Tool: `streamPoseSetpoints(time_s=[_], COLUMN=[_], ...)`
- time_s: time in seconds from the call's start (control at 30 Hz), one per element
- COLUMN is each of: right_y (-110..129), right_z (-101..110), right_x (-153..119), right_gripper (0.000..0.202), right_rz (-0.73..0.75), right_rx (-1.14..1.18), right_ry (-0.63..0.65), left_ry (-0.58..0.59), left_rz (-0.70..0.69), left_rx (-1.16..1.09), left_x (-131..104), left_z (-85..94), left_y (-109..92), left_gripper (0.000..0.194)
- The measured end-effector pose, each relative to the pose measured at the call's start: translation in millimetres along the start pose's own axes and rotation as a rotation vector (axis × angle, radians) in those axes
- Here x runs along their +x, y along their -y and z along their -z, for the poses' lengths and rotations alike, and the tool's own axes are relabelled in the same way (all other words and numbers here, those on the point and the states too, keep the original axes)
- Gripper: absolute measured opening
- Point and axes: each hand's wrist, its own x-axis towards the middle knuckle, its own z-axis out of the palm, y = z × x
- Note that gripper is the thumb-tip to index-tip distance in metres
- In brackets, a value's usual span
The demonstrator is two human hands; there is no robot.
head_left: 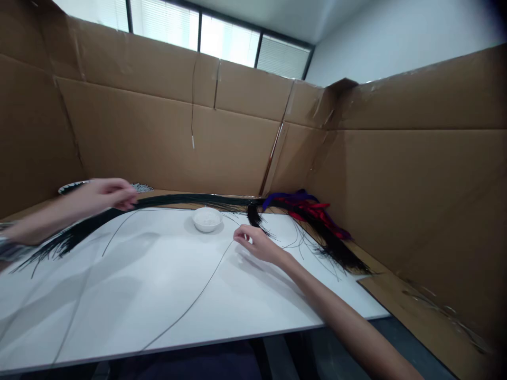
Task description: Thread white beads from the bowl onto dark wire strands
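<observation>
My right hand (253,241) is over the white board, thumb and forefinger pinched on the end of a thin dark strand (198,296). The strand curves from there down to the board's front edge. My left hand (114,194) is raised at the left above a long bundle of dark strands (85,232); its fingers are curled together and blurred. What those fingers hold, if anything, cannot be made out. A small white bowl (207,219) stands between the hands at the back; its contents are too pale to name.
Cardboard walls (158,142) enclose the white board (166,285). At the back right lie purple and red ribbon-like pieces (312,208) beside a black bundle (336,245). Loose strands (299,240) spread near it. A patterned item (71,186) is partly hidden behind my left hand.
</observation>
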Motion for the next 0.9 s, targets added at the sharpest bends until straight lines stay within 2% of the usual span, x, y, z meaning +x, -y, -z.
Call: streamPoseSetpoints(time_s=[0.07, 0.13, 0.17, 0.23, 0.3, 0.37, 0.47, 0.7, 0.9], right_y=[13.9, 21.4, 22.8, 22.3, 19.3, 15.9, 12.4, 12.6, 12.4], right_z=[-12.1, -22.2, -26.4, -33.2, -38.4, -43.0, -48.8, -51.4, -49.6], right_x=[4.4, 5.5, 4.9, 2.4, 0.2, -0.3, 1.6, 1.0, 0.0], right_gripper=[0.013, 0.013, 0.013, 0.012, 0.012, 0.012, 0.011, 0.012, 0.013], right_rz=[0.055, 0.096, 0.11, 0.104, 0.062, 0.009, -0.046, -0.092, -0.112], right_rx=[-0.039, -0.093, -0.117, -0.138, -0.114, -0.063, 0.006, 0.075, 0.161], right_ry=[-0.038, -0.089, -0.115, -0.153, -0.176, -0.173, -0.149, -0.184, -0.124], left_ry=[0.28, 0.497, 0.564, 0.654, 0.692, 0.709, 0.689, 0.752, 0.721], left_rz=[0.069, 0.13, 0.165, 0.235, 0.247, 0.189, 0.123, 0.113, 0.126], left_rx=[-0.134, -0.282, -0.336, -0.425, -0.459, -0.467, -0.472, -0.464, -0.407], left_x=[5.2, 4.1, 2.5, -1.3, -5.4, -9.5, -15.4, -20.0, -18.1], left_z=[-68.0, -133.8, -162.0, -204.1, -225.9, -231.2, -223.8, -210.0, -202.6], left_y=[-17.4, -25.2, -25.3, -19.5, -9.8, -0.5, 7.8, 9.5, 11.7], left_gripper=[0.047, 0.048, 0.049, 0.049, 0.046, 0.041, 0.03, 0.027, 0.025])
